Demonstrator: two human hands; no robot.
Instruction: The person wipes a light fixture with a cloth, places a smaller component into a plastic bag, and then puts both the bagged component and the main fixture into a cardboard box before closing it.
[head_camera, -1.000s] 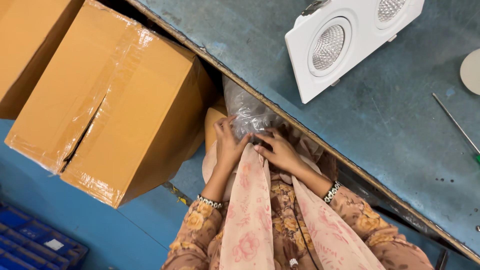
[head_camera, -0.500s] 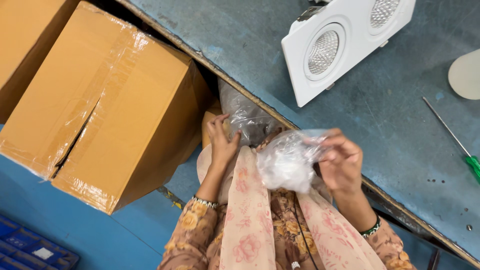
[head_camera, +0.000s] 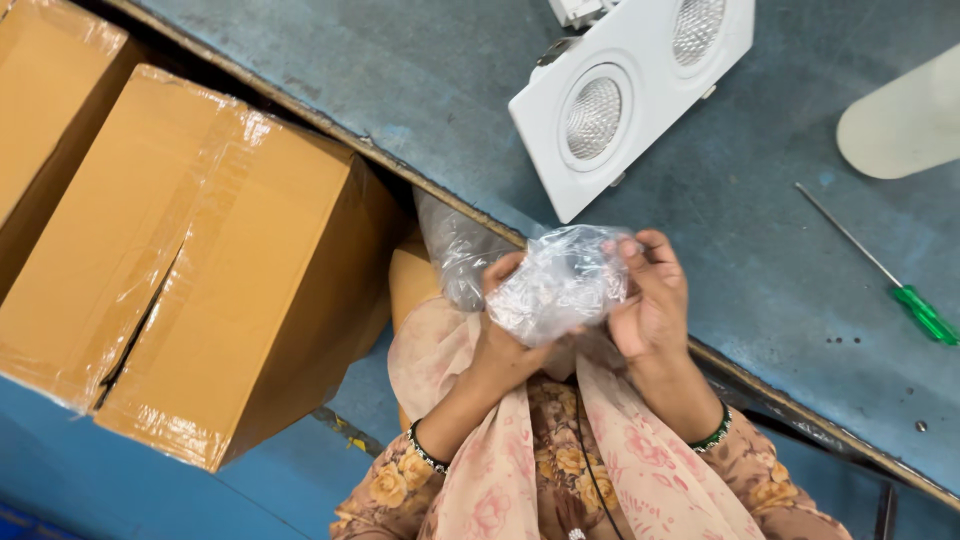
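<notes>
Both hands are closed on one crumpled clear plastic bag, which is held up in the air in front of the chest, just over the near edge of the table. The left hand is wrapped around the bag's lower left side, and the right hand is pinched onto its upper right edge with thumb and fingertips, so the bag is stretched between the two grips and touches both. Whether anything small lies inside the bag cannot be told through the creased film.

Slipping is judged the main risk: the film looks thin and slick, and if either pinch were loosened the bag could be dropped into the gap between the table and the cardboard boxes standing at the left below it. The film could also be torn if it were pulled too hard between the two hands.

A second clear bag hangs over the table edge just behind the left hand. Further out on the table, a white twin-lamp light fitting lies well apart from the hands, a green-handled screwdriver lies to the right, and part of a pale round plate is seen at the far right
</notes>
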